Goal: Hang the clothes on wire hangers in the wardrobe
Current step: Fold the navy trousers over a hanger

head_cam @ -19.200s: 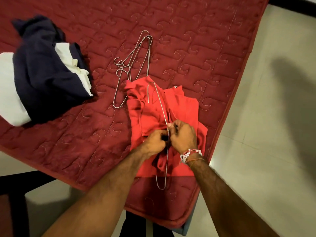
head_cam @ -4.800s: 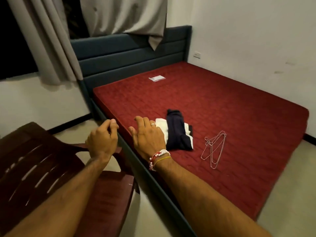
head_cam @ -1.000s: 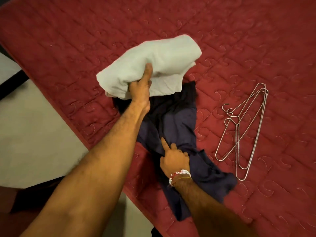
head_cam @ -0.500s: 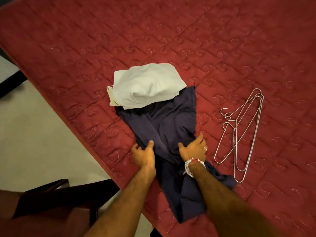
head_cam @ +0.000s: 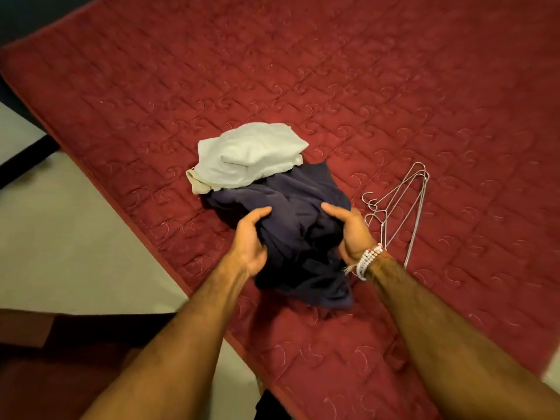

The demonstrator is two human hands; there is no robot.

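A dark navy garment [head_cam: 298,225] is bunched up near the edge of the red quilted mattress [head_cam: 333,86]. My left hand [head_cam: 250,237] grips its left side and my right hand [head_cam: 353,233], with a beaded bracelet at the wrist, grips its right side. The cloth is gathered between both hands and its lower end hangs down. A folded white garment [head_cam: 248,154] lies just beyond it, touching its far edge. A few wire hangers [head_cam: 400,204] lie in a small pile on the mattress to the right of my right hand.
The mattress edge runs diagonally from upper left to lower middle, with pale floor [head_cam: 60,237] to its left. A dark brown chair [head_cam: 45,374] fills the bottom left corner. A dark bed frame [head_cam: 18,165] shows at the far left.
Half a second ago the navy garment lay flat with both hands pressing on it. Now both hands have gathered it into a bunch and lifted it slightly.
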